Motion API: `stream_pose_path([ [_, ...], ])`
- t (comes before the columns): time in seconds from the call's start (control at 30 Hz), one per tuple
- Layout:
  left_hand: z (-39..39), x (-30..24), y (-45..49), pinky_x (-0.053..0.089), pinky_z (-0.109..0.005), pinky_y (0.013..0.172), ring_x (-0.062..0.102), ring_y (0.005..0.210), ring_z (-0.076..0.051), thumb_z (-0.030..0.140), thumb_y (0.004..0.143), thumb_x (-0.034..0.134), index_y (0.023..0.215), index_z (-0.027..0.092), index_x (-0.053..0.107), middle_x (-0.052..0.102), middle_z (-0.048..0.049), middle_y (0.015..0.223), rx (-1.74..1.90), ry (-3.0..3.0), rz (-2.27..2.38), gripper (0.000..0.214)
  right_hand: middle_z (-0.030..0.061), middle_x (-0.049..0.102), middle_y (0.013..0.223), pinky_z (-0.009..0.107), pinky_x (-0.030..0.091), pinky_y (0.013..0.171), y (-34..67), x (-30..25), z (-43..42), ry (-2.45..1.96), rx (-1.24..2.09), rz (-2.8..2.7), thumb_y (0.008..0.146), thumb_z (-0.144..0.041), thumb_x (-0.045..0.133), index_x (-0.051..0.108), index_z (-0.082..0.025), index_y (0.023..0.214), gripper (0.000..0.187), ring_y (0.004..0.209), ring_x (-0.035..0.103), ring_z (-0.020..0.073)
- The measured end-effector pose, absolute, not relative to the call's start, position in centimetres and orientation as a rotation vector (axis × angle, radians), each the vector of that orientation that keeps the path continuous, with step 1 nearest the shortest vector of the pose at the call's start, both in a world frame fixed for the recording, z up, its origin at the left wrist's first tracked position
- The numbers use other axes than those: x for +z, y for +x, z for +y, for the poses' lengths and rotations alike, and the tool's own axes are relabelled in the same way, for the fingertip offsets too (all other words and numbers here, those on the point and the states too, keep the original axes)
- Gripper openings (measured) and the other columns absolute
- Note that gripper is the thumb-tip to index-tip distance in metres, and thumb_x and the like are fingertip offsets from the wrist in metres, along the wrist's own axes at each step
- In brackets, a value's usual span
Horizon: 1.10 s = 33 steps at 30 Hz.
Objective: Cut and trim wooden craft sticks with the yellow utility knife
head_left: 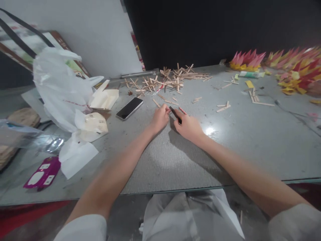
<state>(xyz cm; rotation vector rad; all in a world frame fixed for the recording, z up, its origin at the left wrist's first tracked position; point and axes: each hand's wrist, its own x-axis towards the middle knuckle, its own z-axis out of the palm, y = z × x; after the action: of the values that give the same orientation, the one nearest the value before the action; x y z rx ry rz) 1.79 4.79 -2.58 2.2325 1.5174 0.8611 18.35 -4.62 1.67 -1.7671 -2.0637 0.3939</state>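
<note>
My left hand (162,117) is closed in a pinch above the middle of the table, its fingertips around something too small to make out. Close to its right, my right hand (188,126) grips a slim black tool (175,112) whose front end points at the left fingertips. The tool's exact kind is hidden by the fingers. A red-and-white striped piece (182,110) sticks out by the right knuckles. Just beyond both hands lie a few loose flat wooden sticks (164,98). Further back is a heap of small wooden-stick assemblies (163,82), many of them crossed.
A phone (129,108) lies left of the hands, near a white plastic bag (62,83) and a purple packet (43,173). More sticks (223,107) are scattered right. Pink and yellow paper flowers (247,62) and a green-white tube (249,74) stand at back right.
</note>
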Motion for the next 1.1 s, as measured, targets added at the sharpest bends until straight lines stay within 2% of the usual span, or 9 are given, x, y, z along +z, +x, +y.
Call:
stream_pose_path([
  [0.17,4.7,-2.2,2.1,0.046,-0.036,0.076,0.066,0.081,-0.025,0.019,0.101,0.050,0.089,0.023,0.054,0.069,-0.0084,0.082,0.850,2.211,1.587,0.013,0.0087,0.079,0.097,0.032,0.045,0.067,18.4,2.0,-5.6,-1.772,0.394,-2.061,0.098,-0.029,0.041,0.044,-0.030,0.157,0.059,0.076,0.071,0.0256],
  [0.33,4.6,-2.1,2.1,0.047,-0.035,0.078,0.066,0.084,-0.025,0.018,0.100,0.051,0.091,0.023,0.055,0.070,-0.0078,0.084,0.819,2.221,1.571,0.010,0.0091,0.078,0.095,0.033,0.048,0.072,18.3,2.2,-5.4,-1.819,0.381,-2.104,0.100,-0.031,0.042,0.040,-0.029,0.160,0.060,0.082,0.073,0.0273],
  [0.5,4.6,-2.1,2.1,0.047,-0.034,0.078,0.066,0.086,-0.025,0.017,0.101,0.050,0.091,0.023,0.054,0.069,-0.0080,0.085,0.826,2.200,1.608,0.012,0.0141,0.076,0.115,0.036,0.050,0.078,18.0,2.5,-4.6,-1.825,0.409,-2.106,0.100,-0.031,0.041,0.047,-0.029,0.155,0.055,0.090,0.073,0.0288],
  [0.67,4.6,-2.0,2.2,0.045,-0.033,0.074,0.066,0.082,-0.024,0.021,0.101,0.052,0.087,0.023,0.052,0.069,-0.0076,0.083,0.829,2.186,1.597,0.014,0.0091,0.078,0.096,0.034,0.048,0.075,18.3,2.4,-5.6,-1.787,0.407,-2.109,0.100,-0.029,0.038,0.038,-0.027,0.161,0.060,0.084,0.073,0.0275],
  [0.87,4.6,-2.0,2.2,0.045,-0.033,0.076,0.067,0.085,-0.024,0.016,0.099,0.052,0.087,0.023,0.052,0.070,-0.0082,0.086,0.823,2.192,1.578,0.014,0.0126,0.077,0.107,0.035,0.049,0.074,17.9,2.4,-4.5,-1.802,0.395,-2.104,0.099,-0.029,0.041,0.051,-0.026,0.151,0.054,0.086,0.074,0.0290],
  [1.1,4.3,-2.0,2.4,0.046,-0.034,0.076,0.068,0.086,-0.025,0.014,0.097,0.053,0.088,0.023,0.053,0.070,-0.0080,0.086,0.814,2.190,1.566,0.013,0.0112,0.078,0.097,0.036,0.049,0.076,17.9,2.4,-5.5,-1.829,0.366,-2.107,0.100,-0.030,0.038,0.041,-0.026,0.159,0.059,0.085,0.074,0.0290],
])
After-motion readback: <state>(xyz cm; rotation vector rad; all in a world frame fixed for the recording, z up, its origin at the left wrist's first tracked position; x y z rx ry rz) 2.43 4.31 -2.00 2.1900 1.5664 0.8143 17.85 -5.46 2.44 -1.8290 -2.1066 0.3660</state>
